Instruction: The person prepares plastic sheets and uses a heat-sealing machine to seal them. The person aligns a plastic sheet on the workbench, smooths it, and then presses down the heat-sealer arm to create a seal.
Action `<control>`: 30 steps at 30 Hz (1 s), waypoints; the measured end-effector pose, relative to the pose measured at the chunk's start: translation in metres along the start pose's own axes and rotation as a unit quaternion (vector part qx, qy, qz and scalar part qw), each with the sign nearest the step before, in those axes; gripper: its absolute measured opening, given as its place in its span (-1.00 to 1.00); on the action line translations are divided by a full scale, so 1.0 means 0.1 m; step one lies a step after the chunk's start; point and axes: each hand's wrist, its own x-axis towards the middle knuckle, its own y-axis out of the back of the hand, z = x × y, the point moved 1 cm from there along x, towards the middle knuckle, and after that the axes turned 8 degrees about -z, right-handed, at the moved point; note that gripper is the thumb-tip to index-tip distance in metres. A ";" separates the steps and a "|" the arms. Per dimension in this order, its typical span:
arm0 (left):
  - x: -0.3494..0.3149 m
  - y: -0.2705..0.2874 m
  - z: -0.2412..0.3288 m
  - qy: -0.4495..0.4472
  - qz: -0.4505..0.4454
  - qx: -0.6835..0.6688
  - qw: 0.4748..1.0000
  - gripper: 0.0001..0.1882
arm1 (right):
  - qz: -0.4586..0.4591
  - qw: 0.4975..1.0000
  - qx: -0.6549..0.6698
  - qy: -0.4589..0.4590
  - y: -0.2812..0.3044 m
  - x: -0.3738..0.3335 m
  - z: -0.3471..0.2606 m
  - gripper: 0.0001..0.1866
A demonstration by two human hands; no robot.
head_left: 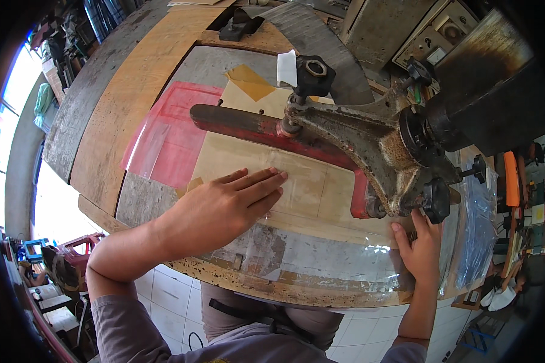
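Observation:
My left hand [227, 202] lies with fingers stretched out on a beige board [321, 187], near its middle. Clear plastic film [339, 260] covers part of the board and reaches toward the table's front edge. At the board's right end, my right hand [421, 248] has thumb and fingers apart, touching the surface beside a black knob [436, 201]. Over the board stands a cast metal press head [369, 130] with a red and dark metal frame [248, 124] beneath it. A translucent pink sheet [172, 136] is at the board's left.
Brown tape [250, 82] sticks to the board's far edge. More clear plastic [475, 230] hangs at the table's right. A dark machine column [496, 91] rises at the back right. The wooden table [139, 72] curves away left, and a red stool [82, 245] stands below it.

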 end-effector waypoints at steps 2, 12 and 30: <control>0.00 0.01 0.00 0.000 0.003 0.000 1.000 -0.53 | 0.001 1.000 -0.003 -0.001 0.01 0.00 -0.01 -0.54; 0.01 -0.01 0.00 -0.016 0.030 0.012 0.999 -0.55 | -0.008 1.000 -0.012 -0.001 0.03 0.00 -0.03 -0.46; 0.06 -0.06 0.04 0.034 0.037 0.022 0.999 -0.71 | 0.006 1.000 -0.019 0.000 0.00 0.00 -0.03 -0.57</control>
